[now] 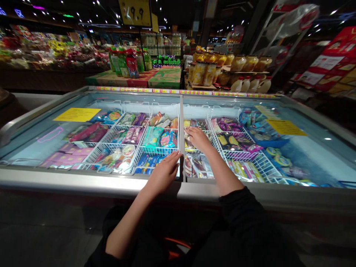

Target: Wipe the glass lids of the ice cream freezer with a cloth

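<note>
A wide chest freezer with a glass top and a metal front rim (83,182) spans the view. My left hand (164,172) is at the near end of the central frame bar (182,122), fingers stretched out and close together, holding nothing. Further in, my right hand (198,138) reaches over the right-hand glass, fingers extended toward the bar and nothing in its grasp. Whether its palm touches the glass I cannot tell. Beneath the glass, white wire baskets (258,167) hold packaged frozen goods, among them teal packs (152,138) and blue packs (148,163).
Yellow signs (77,114) lie on the glass at both sides. Behind the freezer stand bottles (132,63) on cartons (164,78), and stacked jars (204,72) of yellow food. Red boxes (330,61) rise at the far right. A price sign (135,12) hangs overhead.
</note>
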`<state>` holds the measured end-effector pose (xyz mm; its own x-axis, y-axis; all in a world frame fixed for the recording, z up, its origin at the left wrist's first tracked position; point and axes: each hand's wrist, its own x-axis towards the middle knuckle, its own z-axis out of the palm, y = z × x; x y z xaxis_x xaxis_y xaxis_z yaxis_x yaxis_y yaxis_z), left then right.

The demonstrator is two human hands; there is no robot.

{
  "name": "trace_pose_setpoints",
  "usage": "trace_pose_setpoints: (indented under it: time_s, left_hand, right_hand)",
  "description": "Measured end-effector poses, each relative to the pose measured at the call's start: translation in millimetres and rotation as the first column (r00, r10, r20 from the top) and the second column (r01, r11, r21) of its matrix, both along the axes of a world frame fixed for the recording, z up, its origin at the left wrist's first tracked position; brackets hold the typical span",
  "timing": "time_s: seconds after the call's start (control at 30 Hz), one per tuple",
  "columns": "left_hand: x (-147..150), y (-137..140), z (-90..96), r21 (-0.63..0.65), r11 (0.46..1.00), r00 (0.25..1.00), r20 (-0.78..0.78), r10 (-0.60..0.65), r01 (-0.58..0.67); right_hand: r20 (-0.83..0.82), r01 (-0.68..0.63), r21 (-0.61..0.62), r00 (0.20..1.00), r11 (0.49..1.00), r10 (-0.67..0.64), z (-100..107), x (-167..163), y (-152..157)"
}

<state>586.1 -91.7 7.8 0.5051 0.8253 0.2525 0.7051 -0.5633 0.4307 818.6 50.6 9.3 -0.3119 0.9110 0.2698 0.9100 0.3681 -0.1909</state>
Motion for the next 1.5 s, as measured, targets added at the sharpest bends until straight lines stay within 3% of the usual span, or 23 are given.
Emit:
trace_pose_setpoints:
  time_s: [0.13, 0.27, 0.37, 0.47, 0.73, 0.8, 1.0, 1.07, 1.27, 1.5]
  left_hand:
    - [10, 40, 13.8, 0.089, 0.995, 0.999, 0.008, 0.033, -0.034]
    - [33, 100, 27.1, 0.122, 0.990, 0.987, -0.139, 0.081, -0.064]
    - [50, 137, 31.1, 0.134, 0.984, 0.969, -0.201, 0.142, -0.116]
    - [61, 155, 27.7, 0.137, 0.978, 0.953, -0.237, 0.188, -0.159]
    - [59, 158, 10.1, 0.154, 0.978, 0.944, -0.275, 0.181, -0.143]
    - [59, 158, 9.5, 0.155, 0.977, 0.942, -0.280, 0.186, -0.147]
    - [62, 158, 9.0, 0.156, 0.976, 0.942, -0.276, 0.194, -0.155]
    - [62, 158, 9.0, 0.159, 0.975, 0.942, -0.272, 0.195, -0.156]
    - [60, 156, 11.9, 0.144, 0.978, 0.943, -0.277, 0.185, -0.150]
    - [61, 157, 10.1, 0.138, 0.979, 0.949, -0.256, 0.184, -0.153]
  right_hand:
    - [0.000, 0.001, 0.004, 1.000, 1.000, -0.001, 6, 0, 0]
    - [0.012, 0.001, -0.005, 1.000, 1.000, -0.001, 10, 1, -2]
    - [0.020, 0.103, -0.022, 0.995, 0.994, -0.102, 7, 5, 0]
    - [0.022, 0.167, -0.023, 0.986, 0.986, -0.167, 1, 6, 3]
    - [0.001, -0.003, -0.011, 1.000, 1.000, 0.003, 7, 2, -4]
    - [-0.015, 0.035, -0.005, 0.999, 0.999, -0.035, 9, 7, -4]
    - [-0.012, 0.307, 0.006, 0.952, 0.952, -0.307, 0, 13, 12]
    - [-0.015, 0.275, -0.016, 0.961, 0.961, -0.275, -2, 8, 16]
    - [-0.010, 0.015, -0.156, 1.000, 0.988, -0.017, 6, 13, 9]
    - [0.020, 0.145, -0.151, 0.989, 0.978, -0.144, 11, 35, 3]
